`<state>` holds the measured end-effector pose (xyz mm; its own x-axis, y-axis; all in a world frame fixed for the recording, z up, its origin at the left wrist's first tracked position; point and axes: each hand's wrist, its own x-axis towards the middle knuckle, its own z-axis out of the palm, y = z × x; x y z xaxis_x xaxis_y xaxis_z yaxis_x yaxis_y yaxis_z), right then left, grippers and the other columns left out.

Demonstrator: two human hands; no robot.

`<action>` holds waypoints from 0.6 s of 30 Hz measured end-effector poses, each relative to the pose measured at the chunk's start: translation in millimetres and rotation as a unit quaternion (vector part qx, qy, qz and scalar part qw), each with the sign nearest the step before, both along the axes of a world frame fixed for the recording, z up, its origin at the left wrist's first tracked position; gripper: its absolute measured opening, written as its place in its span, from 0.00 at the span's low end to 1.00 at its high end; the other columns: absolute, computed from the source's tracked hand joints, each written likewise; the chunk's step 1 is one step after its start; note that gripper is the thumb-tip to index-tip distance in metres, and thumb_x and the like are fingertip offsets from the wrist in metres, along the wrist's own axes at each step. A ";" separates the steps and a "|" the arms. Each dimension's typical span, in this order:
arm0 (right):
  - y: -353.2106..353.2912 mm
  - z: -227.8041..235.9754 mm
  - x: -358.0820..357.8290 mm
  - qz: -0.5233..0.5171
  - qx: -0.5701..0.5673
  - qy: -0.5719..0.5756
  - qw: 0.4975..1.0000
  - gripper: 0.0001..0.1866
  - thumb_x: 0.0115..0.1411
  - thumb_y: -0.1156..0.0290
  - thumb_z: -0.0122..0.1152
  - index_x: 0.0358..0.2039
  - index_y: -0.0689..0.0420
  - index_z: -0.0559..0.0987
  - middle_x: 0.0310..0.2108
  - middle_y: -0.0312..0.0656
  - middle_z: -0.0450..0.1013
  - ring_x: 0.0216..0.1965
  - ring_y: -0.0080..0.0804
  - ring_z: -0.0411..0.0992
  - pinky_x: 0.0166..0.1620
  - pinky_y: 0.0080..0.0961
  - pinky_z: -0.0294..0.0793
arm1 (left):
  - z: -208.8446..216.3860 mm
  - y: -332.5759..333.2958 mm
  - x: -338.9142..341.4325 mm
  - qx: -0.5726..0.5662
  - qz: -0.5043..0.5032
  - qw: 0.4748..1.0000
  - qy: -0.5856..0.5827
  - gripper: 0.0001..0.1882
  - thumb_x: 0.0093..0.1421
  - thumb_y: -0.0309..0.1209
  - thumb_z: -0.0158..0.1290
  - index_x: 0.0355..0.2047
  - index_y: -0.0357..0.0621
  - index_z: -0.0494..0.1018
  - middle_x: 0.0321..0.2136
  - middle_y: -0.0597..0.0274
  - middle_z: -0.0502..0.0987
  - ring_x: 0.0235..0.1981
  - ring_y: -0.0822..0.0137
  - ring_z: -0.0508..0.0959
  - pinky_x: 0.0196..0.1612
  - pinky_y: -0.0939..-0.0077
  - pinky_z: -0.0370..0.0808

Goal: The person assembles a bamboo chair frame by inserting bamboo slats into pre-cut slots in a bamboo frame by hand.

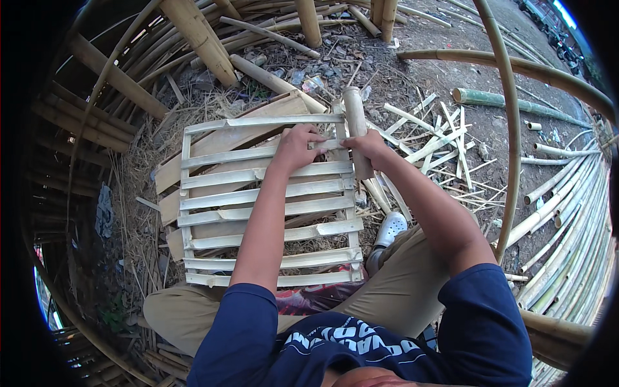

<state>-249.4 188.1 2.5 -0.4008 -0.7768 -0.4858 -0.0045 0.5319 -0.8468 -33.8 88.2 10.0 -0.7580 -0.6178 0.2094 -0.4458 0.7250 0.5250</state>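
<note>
While your left hand (298,149) works at a slat (229,157) near the far end of the rack (309,189), your right hand (369,145) grips a bamboo tube (354,122).

The rack lies in front of your folded legs (393,274), its slats running left to right, with planks (169,177) beneath. Your left fingers curl over the second slat from the far end, close to its right tip; I can't fairly tell whether they pinch it or just rest there. Your right fingers are closed around the tube, which lies lengthwise beside the rack's right side, its far end past the rack's corner. Cut strips (445,143) litter the ground to the right, poles (561,216) lie farther out, and a pale clog (391,228) shows near the rack's right side.
</note>
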 end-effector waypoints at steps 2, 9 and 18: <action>1.9 3.0 -4.0 0.008 0.000 0.007 1.000 0.30 0.52 0.67 0.77 0.51 0.70 0.76 0.38 0.49 0.80 0.34 0.39 0.80 0.38 0.38 0.80 | -2.4 -7.5 2.5 0.016 -0.006 1.000 0.004 0.16 0.50 0.40 0.72 0.40 0.56 0.88 0.43 0.66 0.82 0.48 0.61 0.79 0.59 0.64 0.68; 34.5 29.9 -36.4 0.140 -0.038 0.325 0.934 0.25 0.46 0.63 0.73 0.43 0.64 0.81 0.34 0.52 0.82 0.37 0.46 0.83 0.44 0.39 0.81 | -9.2 -15.7 5.1 -0.002 -0.039 0.999 0.026 0.17 0.50 0.43 0.73 0.40 0.56 0.88 0.46 0.67 0.81 0.50 0.62 0.79 0.58 0.63 0.72; 92.5 13.4 -45.8 0.220 -0.004 0.428 0.876 0.21 0.46 0.64 0.71 0.39 0.61 0.80 0.35 0.56 0.81 0.41 0.55 0.81 0.48 0.47 0.80 | -7.8 -13.7 4.6 0.057 -0.040 0.997 0.033 0.14 0.54 0.42 0.70 0.39 0.54 0.86 0.61 0.64 0.77 0.67 0.56 0.71 0.68 0.64 0.68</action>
<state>-295.2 280.7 15.9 -0.2757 -0.9498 -0.1477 -0.8436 0.3127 -0.4365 -29.2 74.5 2.1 -0.7928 -0.5784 0.1923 -0.3503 0.6905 0.6328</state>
